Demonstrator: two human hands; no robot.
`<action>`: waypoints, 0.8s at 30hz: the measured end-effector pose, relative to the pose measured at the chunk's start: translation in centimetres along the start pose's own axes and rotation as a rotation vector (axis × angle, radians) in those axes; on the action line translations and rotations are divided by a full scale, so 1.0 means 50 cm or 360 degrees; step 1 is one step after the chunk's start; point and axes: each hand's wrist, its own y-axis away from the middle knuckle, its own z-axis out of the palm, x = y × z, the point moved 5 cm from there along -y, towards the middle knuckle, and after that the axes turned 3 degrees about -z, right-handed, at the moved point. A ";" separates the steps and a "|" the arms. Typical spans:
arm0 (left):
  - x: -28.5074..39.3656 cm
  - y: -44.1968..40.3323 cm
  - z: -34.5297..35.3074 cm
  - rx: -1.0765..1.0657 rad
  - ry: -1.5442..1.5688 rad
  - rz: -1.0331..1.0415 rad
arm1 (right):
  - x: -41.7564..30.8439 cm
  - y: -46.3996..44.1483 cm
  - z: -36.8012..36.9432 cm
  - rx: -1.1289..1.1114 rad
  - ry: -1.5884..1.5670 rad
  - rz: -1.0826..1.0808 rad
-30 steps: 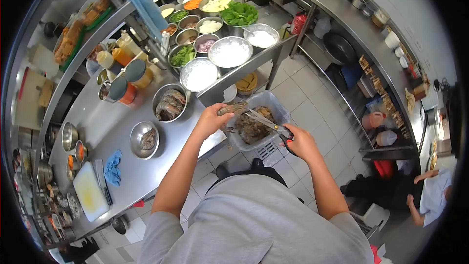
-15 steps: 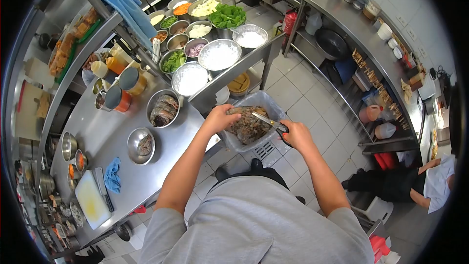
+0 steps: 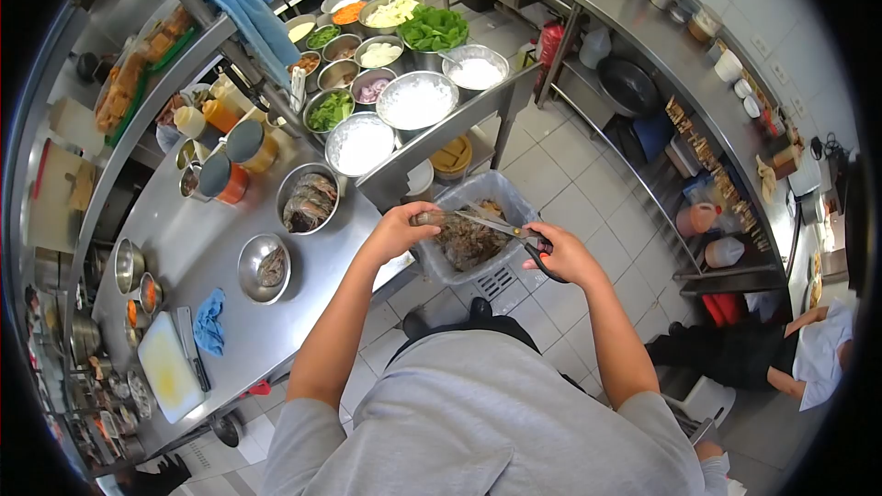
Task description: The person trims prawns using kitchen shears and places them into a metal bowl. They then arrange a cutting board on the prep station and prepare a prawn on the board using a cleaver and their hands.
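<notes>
Over a lined bin (image 3: 524,202) of brownish scraps (image 3: 469,241), my left hand (image 3: 397,231) pinches a shrimp (image 3: 430,218). My right hand (image 3: 562,253) is closed round the black and orange handles of a pair of scissors (image 3: 514,231), whose parted blades point left at the shrimp. On the steel table (image 3: 354,243) to the left, a steel bowl (image 3: 284,174) holds several whole shrimp (image 3: 310,202). A smaller bowl (image 3: 248,262) nearer me has a little shrimp (image 3: 272,266) in it.
A white cutting board (image 3: 170,367), a knife (image 3: 191,349) and a blue cloth (image 3: 209,321) lie on the left table. Bowls of vegetables and white powder (image 3: 360,143) stand beyond the bin. A co-worker (image 3: 781,354) is at the right; another person's arm (image 3: 709,459) shows lower right.
The shrimp in my left hand now extends toward the scissors; half a second ago it was mostly hidden. The view has shifted, and another person's arm has appeared at the lower right.
</notes>
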 end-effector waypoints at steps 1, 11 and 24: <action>0.002 0.005 0.003 -0.0036 0.0059 -0.0012 | -0.006 -0.004 0.003 -0.0007 0.0019 -0.0086; -0.025 0.050 0.032 -0.0228 0.0502 -0.0219 | -0.019 -0.019 0.053 -0.0104 0.0018 -0.0176; -0.183 0.030 0.114 -0.0529 0.0797 -0.0758 | 0.106 0.031 0.164 -0.0580 -0.0486 0.0366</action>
